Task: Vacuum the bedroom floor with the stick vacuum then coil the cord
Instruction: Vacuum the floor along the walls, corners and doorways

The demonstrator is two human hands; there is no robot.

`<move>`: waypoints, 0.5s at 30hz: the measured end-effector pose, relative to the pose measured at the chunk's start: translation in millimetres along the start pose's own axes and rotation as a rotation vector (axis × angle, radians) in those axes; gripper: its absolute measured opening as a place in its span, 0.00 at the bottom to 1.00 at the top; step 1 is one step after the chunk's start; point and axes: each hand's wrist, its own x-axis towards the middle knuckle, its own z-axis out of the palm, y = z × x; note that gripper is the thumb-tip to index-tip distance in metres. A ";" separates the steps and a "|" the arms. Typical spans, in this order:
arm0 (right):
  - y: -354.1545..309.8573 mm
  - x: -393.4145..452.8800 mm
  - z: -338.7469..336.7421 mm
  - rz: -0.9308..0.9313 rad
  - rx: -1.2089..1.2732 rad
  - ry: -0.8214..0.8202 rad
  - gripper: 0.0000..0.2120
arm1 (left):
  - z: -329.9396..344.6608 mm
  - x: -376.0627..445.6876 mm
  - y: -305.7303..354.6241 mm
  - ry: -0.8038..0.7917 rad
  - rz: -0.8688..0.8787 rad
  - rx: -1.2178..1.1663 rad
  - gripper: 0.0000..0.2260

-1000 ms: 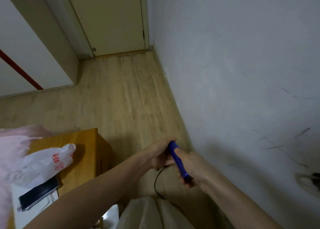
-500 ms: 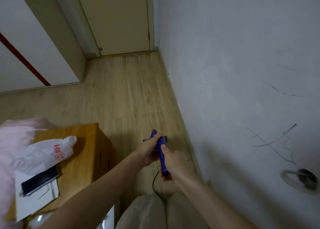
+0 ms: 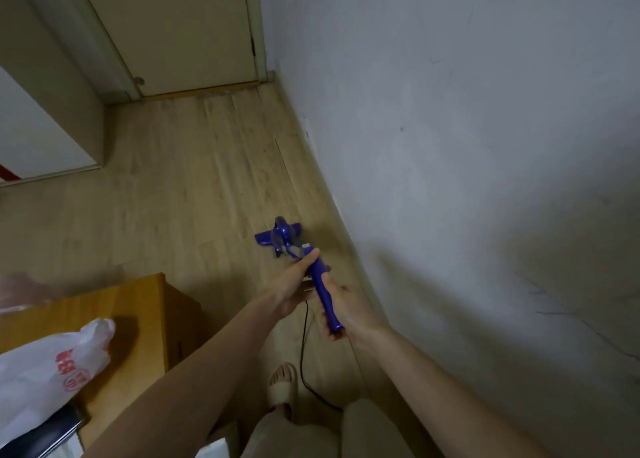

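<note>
A blue stick vacuum (image 3: 320, 281) stands on the light wooden floor (image 3: 180, 194), close to the white wall on the right. Its floor head (image 3: 277, 237) rests on the boards just beyond my hands. My left hand (image 3: 294, 282) grips the upper part of the blue handle. Lower down, my right hand (image 3: 341, 310) grips the handle's end. A black cord (image 3: 304, 360) hangs from under the handle and trails along the floor between my legs.
A wooden bedside cabinet (image 3: 114, 315) stands at the left with a white plastic bag (image 3: 52, 371) and a dark phone (image 3: 52, 437) on it. A closed door (image 3: 173, 31) is at the far end. My sandalled foot (image 3: 282, 385) is beside the cord.
The vacuum has been pushed forward, so its blue floor head now shows fully beyond my hands. My arms have stretched out and the view has dropped toward the floor.
</note>
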 end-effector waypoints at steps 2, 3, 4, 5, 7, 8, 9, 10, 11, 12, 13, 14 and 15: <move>-8.1 17.5 7.8 0.009 -0.030 -0.007 0.25 | -10.6 18.9 7.1 0.020 0.021 0.070 0.16; -11.5 26.1 12.1 0.022 -0.054 -0.005 0.25 | -15.4 27.2 10.5 0.027 0.035 0.104 0.16; -14.6 34.4 16.5 0.037 -0.080 0.003 0.25 | -19.8 34.6 13.2 0.040 0.047 0.136 0.16; -17.8 42.2 21.4 0.053 -0.102 0.015 0.25 | -23.4 40.7 16.0 0.059 0.058 0.167 0.16; -24.4 54.6 31.7 0.088 -0.122 0.042 0.25 | -28.8 51.5 20.6 0.099 0.071 0.188 0.16; -27.3 59.3 36.6 0.100 -0.124 0.053 0.25 | -31.0 56.0 22.9 0.116 0.078 0.189 0.16; -29.9 63.2 40.5 0.108 -0.121 0.059 0.24 | -33.4 59.6 25.2 0.127 0.088 0.192 0.15; -31.8 66.1 42.9 0.110 -0.114 0.064 0.25 | -35.7 63.1 27.0 0.131 0.096 0.195 0.15; -33.4 67.8 44.0 0.107 -0.107 0.071 0.25 | -37.8 66.2 28.5 0.128 0.097 0.200 0.16; -34.5 68.1 43.7 0.103 -0.103 0.077 0.25 | -39.6 67.3 29.8 0.122 0.091 0.208 0.16; -34.4 67.5 43.4 0.102 -0.098 0.081 0.24 | -40.9 67.3 29.8 0.116 0.085 0.216 0.16; -33.4 66.2 42.8 0.104 -0.092 0.084 0.23 | -41.6 66.5 29.0 0.114 0.082 0.219 0.17; -32.0 63.8 42.2 0.106 -0.082 0.085 0.22 | -41.6 64.9 27.8 0.114 0.081 0.214 0.17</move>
